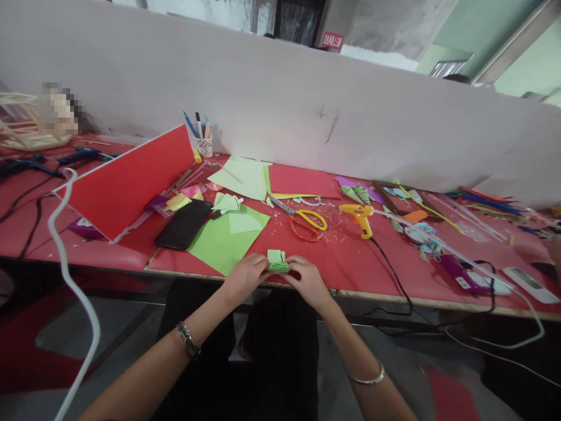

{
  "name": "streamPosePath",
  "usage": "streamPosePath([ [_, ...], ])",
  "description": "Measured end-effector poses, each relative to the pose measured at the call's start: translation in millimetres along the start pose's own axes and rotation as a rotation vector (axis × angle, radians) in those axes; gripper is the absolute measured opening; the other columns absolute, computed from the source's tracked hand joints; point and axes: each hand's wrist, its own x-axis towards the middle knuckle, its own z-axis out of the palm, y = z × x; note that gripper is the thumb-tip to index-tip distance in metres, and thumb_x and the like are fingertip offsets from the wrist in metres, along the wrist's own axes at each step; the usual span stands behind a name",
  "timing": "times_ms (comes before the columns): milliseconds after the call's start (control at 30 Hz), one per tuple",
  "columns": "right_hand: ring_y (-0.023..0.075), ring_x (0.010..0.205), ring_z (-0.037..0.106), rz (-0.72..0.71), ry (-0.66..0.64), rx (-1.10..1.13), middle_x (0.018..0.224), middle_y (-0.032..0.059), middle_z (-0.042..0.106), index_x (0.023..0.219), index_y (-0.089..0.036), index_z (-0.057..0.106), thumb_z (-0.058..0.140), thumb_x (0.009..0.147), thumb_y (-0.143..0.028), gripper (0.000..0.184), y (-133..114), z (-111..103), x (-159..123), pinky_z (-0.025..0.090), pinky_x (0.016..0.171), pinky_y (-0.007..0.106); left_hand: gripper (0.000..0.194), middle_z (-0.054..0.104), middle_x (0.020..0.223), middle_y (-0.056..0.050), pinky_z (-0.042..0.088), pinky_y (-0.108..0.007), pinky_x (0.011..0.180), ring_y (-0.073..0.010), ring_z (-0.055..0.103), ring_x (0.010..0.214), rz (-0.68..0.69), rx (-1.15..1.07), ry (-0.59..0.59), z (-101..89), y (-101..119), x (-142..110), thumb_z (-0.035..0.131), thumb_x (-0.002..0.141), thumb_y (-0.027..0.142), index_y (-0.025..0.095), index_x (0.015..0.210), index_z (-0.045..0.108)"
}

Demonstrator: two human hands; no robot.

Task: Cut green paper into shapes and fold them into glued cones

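Note:
A small piece of folded green paper (277,266) is pinched between my two hands at the table's front edge. My left hand (246,277) grips its left side, and my right hand (310,283) grips its right side. A paler green flap with a dark line stands up at its back. Left of my hands lies a larger green sheet (228,242) with pale green paper pieces (243,222) on it. Beyond my hands rest yellow-handled scissors (313,218), open on the red tabletop, and a yellow glue gun (360,218) with a black cord.
A black phone (183,224) overlaps the green sheet. A red board (135,181) leans at the left near a pen cup (204,145). A purple power strip (464,275) and coloured pipe cleaners (486,202) lie right. A white cable (65,257) hangs at far left. A white partition (272,105) stands behind.

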Motion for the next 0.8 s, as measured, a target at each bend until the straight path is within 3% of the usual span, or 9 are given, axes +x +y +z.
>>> streamPosePath([
  [200, 0.0155, 0.087, 0.054, 0.008, -0.02, 0.006, 0.09, 0.0045, 0.061, 0.081, -0.017, 0.064, 0.06, 0.075, -0.021, 0.008, 0, -4, -1, 0.041, 0.08, 0.027, 0.012, 0.059, 0.084, -0.003, 0.042, -0.028, 0.071, -0.0166, 0.051, 0.08, -0.033, -0.018, 0.016, 2.0, -1, -1, 0.054, 0.08, 0.026, 0.015, 0.077, 0.053],
  [400, 0.0148, 0.086, 0.054, 0.008, -0.025, 0.033, 0.088, 0.0043, 0.061, 0.076, -0.017, 0.063, 0.058, 0.076, -0.021, 0.006, 0, -8, 1, 0.04, 0.08, 0.027, 0.016, 0.058, 0.078, -0.001, 0.039, -0.028, 0.067, -0.0157, 0.05, 0.075, -0.159, -0.051, 0.063, 0.8, 2, -2, 0.054, 0.079, 0.03, 0.016, 0.071, 0.053],
  [567, 0.0132, 0.074, 0.051, 0.014, 0.035, -0.012, 0.077, 0.0033, 0.056, 0.063, -0.015, 0.055, 0.051, 0.081, -0.026, 0.021, 3, -1, 4, 0.04, 0.07, 0.025, 0.025, 0.058, 0.072, -0.001, 0.038, -0.027, 0.065, -0.015, 0.049, 0.072, -0.233, -0.08, 0.088, 2.0, 5, 2, 0.051, 0.081, 0.034, 0.016, 0.064, 0.053],
  [800, 0.0138, 0.069, 0.048, 0.11, 0.125, -0.214, 0.073, 0.0036, 0.049, 0.059, -0.017, 0.05, 0.042, 0.085, -0.033, 0.031, 1, 13, 9, 0.038, 0.065, 0.026, 0.028, 0.054, 0.068, -0.002, 0.038, -0.028, 0.062, -0.015, 0.049, 0.068, -0.301, 0.044, 0.108, 7.1, 12, 7, 0.048, 0.083, 0.033, 0.016, 0.062, 0.053],
])
